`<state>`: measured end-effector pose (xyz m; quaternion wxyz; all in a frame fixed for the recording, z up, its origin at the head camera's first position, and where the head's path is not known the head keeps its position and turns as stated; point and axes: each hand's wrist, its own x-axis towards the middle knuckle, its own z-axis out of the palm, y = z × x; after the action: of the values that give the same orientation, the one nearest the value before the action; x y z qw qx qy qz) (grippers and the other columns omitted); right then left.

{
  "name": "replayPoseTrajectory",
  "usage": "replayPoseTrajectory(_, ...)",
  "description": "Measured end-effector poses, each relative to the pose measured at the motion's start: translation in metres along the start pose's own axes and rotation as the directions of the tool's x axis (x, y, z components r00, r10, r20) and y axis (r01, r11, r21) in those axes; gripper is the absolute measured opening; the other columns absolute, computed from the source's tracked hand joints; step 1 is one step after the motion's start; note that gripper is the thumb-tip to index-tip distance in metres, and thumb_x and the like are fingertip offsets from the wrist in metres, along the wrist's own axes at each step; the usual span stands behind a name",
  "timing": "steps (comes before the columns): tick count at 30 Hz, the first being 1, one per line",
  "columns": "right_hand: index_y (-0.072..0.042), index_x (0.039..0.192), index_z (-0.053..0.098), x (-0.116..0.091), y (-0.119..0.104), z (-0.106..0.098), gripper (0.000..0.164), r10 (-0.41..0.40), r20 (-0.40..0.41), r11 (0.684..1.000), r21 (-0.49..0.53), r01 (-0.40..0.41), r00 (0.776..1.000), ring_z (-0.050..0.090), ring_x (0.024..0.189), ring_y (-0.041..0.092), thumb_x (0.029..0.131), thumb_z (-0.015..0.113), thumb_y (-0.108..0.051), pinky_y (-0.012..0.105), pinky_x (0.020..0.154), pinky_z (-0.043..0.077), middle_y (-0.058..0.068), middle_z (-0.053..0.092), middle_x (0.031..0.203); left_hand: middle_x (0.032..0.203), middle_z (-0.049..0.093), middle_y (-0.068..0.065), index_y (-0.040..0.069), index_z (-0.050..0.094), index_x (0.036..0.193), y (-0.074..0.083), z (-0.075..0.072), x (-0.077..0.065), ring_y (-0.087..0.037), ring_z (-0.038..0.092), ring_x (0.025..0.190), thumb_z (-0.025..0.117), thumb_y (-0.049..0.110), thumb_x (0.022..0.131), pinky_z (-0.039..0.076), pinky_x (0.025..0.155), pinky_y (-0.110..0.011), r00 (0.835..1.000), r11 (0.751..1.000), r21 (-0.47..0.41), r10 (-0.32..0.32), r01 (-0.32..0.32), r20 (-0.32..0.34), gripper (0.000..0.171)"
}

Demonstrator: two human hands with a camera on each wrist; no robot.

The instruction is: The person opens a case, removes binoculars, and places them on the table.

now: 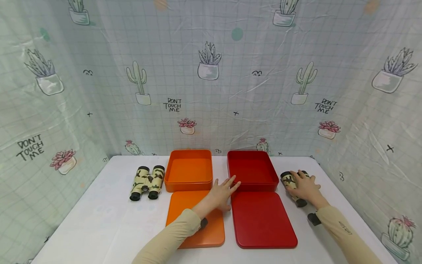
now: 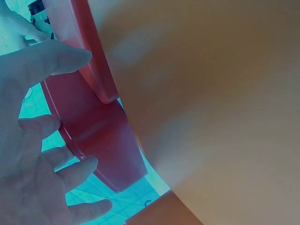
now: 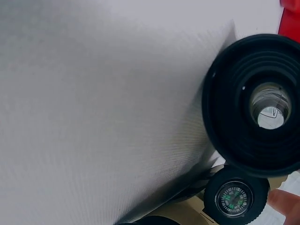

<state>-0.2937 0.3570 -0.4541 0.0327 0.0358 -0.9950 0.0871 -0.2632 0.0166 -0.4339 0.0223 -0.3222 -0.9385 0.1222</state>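
My left hand (image 1: 220, 194) hovers with spread fingers between the orange lid (image 1: 179, 205) and the red box (image 1: 252, 165). It holds nothing; the left wrist view shows its fingers (image 2: 77, 176) apart. At the right, my right hand (image 1: 304, 187) lies over camouflage binoculars (image 1: 288, 179), fingers spread across them and thumb along the left barrel. Close in the right wrist view are a black eyepiece (image 3: 222, 108) and a small compass (image 3: 234, 198), a fingertip (image 3: 283, 202) beside it. The hand hides most of the right barrel.
A second pair of camouflage binoculars (image 1: 141, 179) lies at the left, beside the open orange box (image 1: 189, 186). A red lid (image 1: 263, 220) lies flat in front of the red box. Patterned cloth (image 1: 234, 91) encloses the white table (image 1: 108, 220) at the back and sides.
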Motion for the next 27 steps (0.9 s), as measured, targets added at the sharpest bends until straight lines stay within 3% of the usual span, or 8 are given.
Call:
replayPoseTrajectory(8, -0.004, 0.131, 0.035, -0.001, 0.000, 0.001, 0.069, 0.000, -0.011, 1.000, 0.016, 0.000, 1.000, 0.031, 0.099, 0.065, 0.079, 0.058, -0.042, 0.079, 0.065, 0.026, 0.036, 0.028, 0.134, 0.151, 0.014, -0.003, 0.026, 0.016, 0.144, -0.001, 0.001, 0.001, -0.017, 0.031, 0.133, 0.064, 0.051, 0.072, 0.036, 0.100, -0.049, 1.000, 1.000, -0.027, 0.005, -0.005, 0.002, 0.090)
replayPoseTrajectory(15, -0.002, 0.133, 0.030, -0.005, -0.007, 0.000, 0.067, 0.049, 0.027, 0.997, 0.060, -0.051, 0.998, 0.022, 0.108, 0.067, 0.084, 0.051, -0.042, 0.082, 0.071, 0.019, 0.036, 0.021, 0.137, 0.151, 0.013, -0.003, 0.024, 0.018, 0.143, -0.006, 0.008, 0.001, -0.019, 0.029, 0.134, 0.067, 0.043, 0.074, 0.034, 0.100, -0.051, 0.999, 0.990, -0.141, 0.026, -0.029, -0.025, 0.087)
replayPoseTrajectory(22, -0.003, 0.135, 0.027, -0.014, -0.012, -0.003, 0.065, 0.084, 0.055, 0.990, 0.112, -0.090, 0.995, 0.017, 0.112, 0.067, 0.088, 0.045, -0.044, 0.081, 0.073, 0.019, 0.038, 0.019, 0.135, 0.151, 0.016, 0.000, 0.020, 0.020, 0.143, -0.012, 0.000, -0.009, -0.021, 0.023, 0.137, 0.061, 0.035, 0.080, 0.027, 0.104, -0.054, 0.999, 0.973, -0.228, 0.034, -0.028, 0.021, 0.077)
replayPoseTrajectory(27, -0.001, 0.134, 0.029, -0.025, -0.019, -0.009, 0.062, 0.055, 0.016, 0.990, 0.128, -0.057, 0.998, 0.020, 0.111, 0.068, 0.089, 0.044, -0.041, 0.081, 0.074, 0.020, 0.039, 0.024, 0.133, 0.150, 0.018, 0.000, 0.018, 0.021, 0.143, -0.015, -0.007, -0.018, -0.022, 0.022, 0.137, 0.060, 0.033, 0.081, 0.025, 0.105, -0.055, 0.999, 0.959, -0.280, 0.043, -0.042, -0.001, 0.074)
